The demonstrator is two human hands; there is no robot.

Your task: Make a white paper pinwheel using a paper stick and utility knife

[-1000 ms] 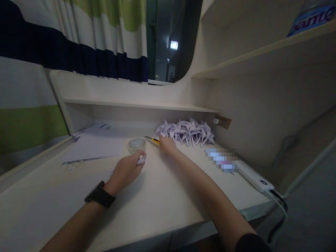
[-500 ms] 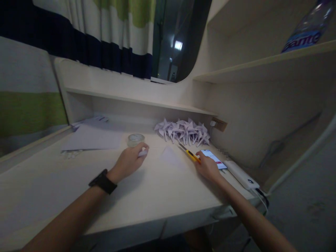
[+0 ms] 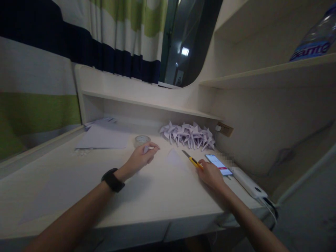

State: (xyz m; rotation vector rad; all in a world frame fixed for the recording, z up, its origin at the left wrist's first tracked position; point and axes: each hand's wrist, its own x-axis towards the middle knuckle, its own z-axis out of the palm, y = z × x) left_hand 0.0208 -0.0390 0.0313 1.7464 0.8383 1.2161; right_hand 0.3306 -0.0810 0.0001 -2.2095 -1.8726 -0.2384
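Above the desk, my left hand (image 3: 141, 156), with a black watch on its wrist, is closed on a small white piece (image 3: 146, 149) that looks like rolled paper; much of it is hidden by the fingers. My right hand (image 3: 211, 172) rests low at the desk and grips a yellow utility knife (image 3: 193, 161), its blade out and pointing away to the left. Between the hands lies a small white paper triangle (image 3: 173, 157). A roll of clear tape (image 3: 142, 139) stands just behind my left hand. Several white paper pinwheels (image 3: 188, 135) are piled at the back.
A lit phone (image 3: 219, 164) lies beside my right hand, with a white power strip (image 3: 249, 182) farther right. White paper sheets (image 3: 105, 135) lie at the back left, near small white bits (image 3: 83, 151). A bottle (image 3: 312, 43) stands on the upper right shelf.
The view has shifted, so everything sits further right and lower. My left hand's fingers have stretched out somewhat around the white piece. My right hand keeps its hold on the utility knife.
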